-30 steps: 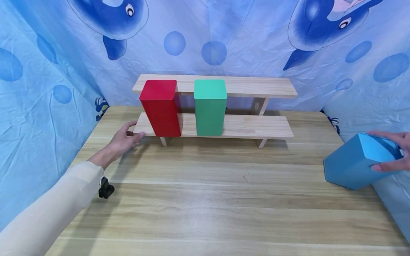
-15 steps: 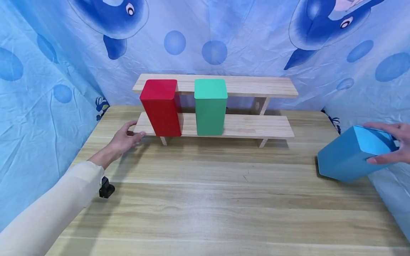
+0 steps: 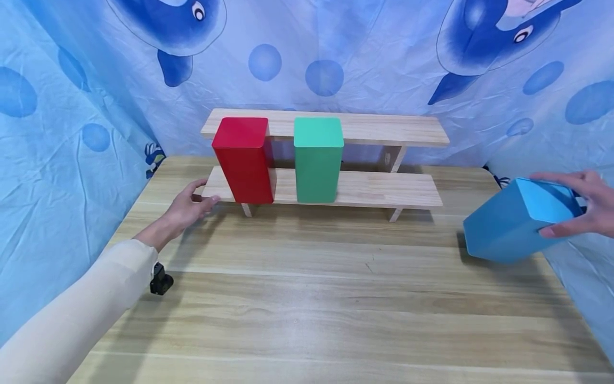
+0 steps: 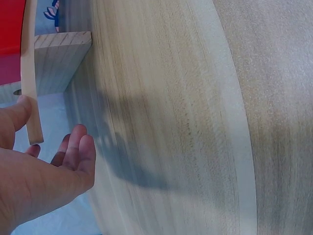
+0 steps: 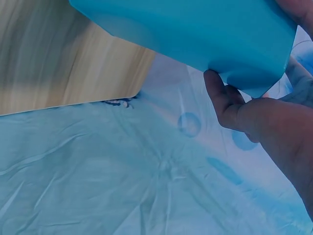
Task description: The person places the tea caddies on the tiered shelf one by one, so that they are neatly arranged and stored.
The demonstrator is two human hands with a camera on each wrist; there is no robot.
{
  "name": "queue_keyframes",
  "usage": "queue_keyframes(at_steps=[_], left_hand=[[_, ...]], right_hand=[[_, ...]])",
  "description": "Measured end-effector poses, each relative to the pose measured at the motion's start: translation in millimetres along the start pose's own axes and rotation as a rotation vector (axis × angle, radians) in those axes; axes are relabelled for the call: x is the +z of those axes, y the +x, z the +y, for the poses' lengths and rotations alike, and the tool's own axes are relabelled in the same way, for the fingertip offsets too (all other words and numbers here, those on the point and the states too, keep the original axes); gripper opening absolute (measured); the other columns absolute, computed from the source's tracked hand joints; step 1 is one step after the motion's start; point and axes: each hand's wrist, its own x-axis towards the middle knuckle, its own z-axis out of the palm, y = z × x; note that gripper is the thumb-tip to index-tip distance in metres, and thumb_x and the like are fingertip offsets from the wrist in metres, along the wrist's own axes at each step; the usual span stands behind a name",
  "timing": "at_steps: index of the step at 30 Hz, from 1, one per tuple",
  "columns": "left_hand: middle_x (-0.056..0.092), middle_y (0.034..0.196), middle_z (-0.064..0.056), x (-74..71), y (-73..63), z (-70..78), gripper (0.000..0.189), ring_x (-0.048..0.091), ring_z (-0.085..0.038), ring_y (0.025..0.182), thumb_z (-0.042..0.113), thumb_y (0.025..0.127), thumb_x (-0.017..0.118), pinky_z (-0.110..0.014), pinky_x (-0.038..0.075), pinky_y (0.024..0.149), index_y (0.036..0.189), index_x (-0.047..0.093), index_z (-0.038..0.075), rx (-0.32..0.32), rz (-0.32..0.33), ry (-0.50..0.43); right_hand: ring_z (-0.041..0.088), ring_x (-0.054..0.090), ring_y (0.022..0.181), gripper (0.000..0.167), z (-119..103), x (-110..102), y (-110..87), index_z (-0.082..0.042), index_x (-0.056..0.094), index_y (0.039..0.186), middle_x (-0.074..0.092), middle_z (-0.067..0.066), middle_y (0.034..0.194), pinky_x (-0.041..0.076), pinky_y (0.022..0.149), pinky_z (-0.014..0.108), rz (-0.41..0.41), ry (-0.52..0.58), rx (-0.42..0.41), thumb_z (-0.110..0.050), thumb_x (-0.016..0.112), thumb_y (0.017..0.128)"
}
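Note:
At the left end of the two-tier wooden shelf [image 3: 384, 189], my left hand [image 3: 189, 207] holds the lower board. In the left wrist view the thumb [image 4: 18, 113] lies on one face of that board and a fingertip shows at the other; the remaining fingers are loosely bent. A red box [image 3: 245, 173] and a green box [image 3: 317, 173] stand upright on the lower board, side by side with a gap. At the right, my right hand [image 3: 587, 205] grips a blue box [image 3: 503, 226] by its upper end. The blue box is tilted, its lower end toward the shelf.
The wood-grain table [image 3: 307, 298] spreads in front of the shelf. Blue cloth with whale prints [image 3: 460, 42] hangs behind and at both sides. A small black device [image 3: 161, 280] shows under the left sleeve [image 3: 96, 290].
My right hand has moved left and toward the back with the blue box, bringing it nearer the shelf. The left hand, red box and green box have stayed in place.

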Motion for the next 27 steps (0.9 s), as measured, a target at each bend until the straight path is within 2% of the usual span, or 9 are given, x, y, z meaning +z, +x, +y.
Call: queue_keyframes(at_steps=[4, 8, 10, 17, 19, 27], left_hand=[[0.043, 0.132, -0.029, 0.4, 0.6, -0.4, 0.085, 0.052, -0.042, 0.114, 0.045, 0.095, 0.055, -0.052, 0.043, 0.098, 0.156, 0.005, 0.013, 0.004, 0.001, -0.001], [0.043, 0.132, -0.029, 0.9, 0.3, -0.1, 0.084, 0.052, -0.042, 0.114, 0.044, 0.096, 0.055, -0.052, 0.044, 0.098, 0.156, 0.005, 0.013, 0.003, 0.003, 0.006], [0.043, 0.132, -0.029, 0.7, 0.0, -0.1, 0.084, 0.053, -0.041, 0.115, 0.045, 0.096, 0.055, -0.052, 0.044, 0.098, 0.156, 0.005, 0.013, 0.000, 0.005, 0.013], [0.044, 0.131, -0.029, -0.3, -1.4, 0.9, 0.083, 0.053, -0.041, 0.114, 0.043, 0.096, 0.055, -0.051, 0.044, 0.097, 0.156, 0.006, 0.013, 0.003, 0.003, 0.005], [0.044, 0.130, -0.029, -0.2, -1.5, 1.0, 0.083, 0.053, -0.041, 0.114, 0.043, 0.096, 0.055, -0.052, 0.044, 0.097, 0.156, 0.006, 0.012, 0.006, 0.001, 0.001], [0.044, 0.130, -0.029, -0.1, -1.2, 0.1, 0.084, 0.054, -0.041, 0.114, 0.043, 0.096, 0.055, -0.051, 0.045, 0.097, 0.156, 0.006, 0.013, 0.007, 0.002, 0.003]], right_hand=[[0.056, 0.010, 0.110, 0.116, -7, -1, -0.3, -0.006, 0.012, 0.154, 0.013, 0.042, 0.125, 0.027, 0.067, 0.068, 0.007, 0.025, -0.025, -0.018, 0.087, 0.066], [0.056, 0.011, 0.110, 0.117, -13, -2, -0.6, -0.008, 0.010, 0.155, 0.011, 0.041, 0.125, 0.028, 0.066, 0.068, 0.008, 0.039, -0.036, -0.016, 0.086, 0.067], [0.057, 0.012, 0.109, 0.114, -16, -5, 0.2, -0.003, 0.011, 0.153, 0.010, 0.042, 0.125, 0.029, 0.065, 0.069, 0.001, 0.041, -0.039, -0.015, 0.086, 0.067], [0.058, 0.014, 0.107, 0.112, -27, -12, 5.1, -0.001, 0.012, 0.152, 0.008, 0.041, 0.123, 0.029, 0.065, 0.070, -0.009, 0.033, -0.028, -0.016, 0.085, 0.068], [0.059, 0.013, 0.107, 0.109, -29, -15, 6.4, 0.004, 0.015, 0.149, 0.008, 0.042, 0.123, 0.029, 0.065, 0.070, -0.009, 0.032, -0.038, -0.016, 0.085, 0.068], [0.056, 0.010, 0.111, 0.114, -33, -20, 14.2, -0.006, 0.013, 0.154, 0.005, 0.039, 0.129, 0.029, 0.066, 0.069, -0.016, 0.036, -0.064, -0.017, 0.087, 0.067]])
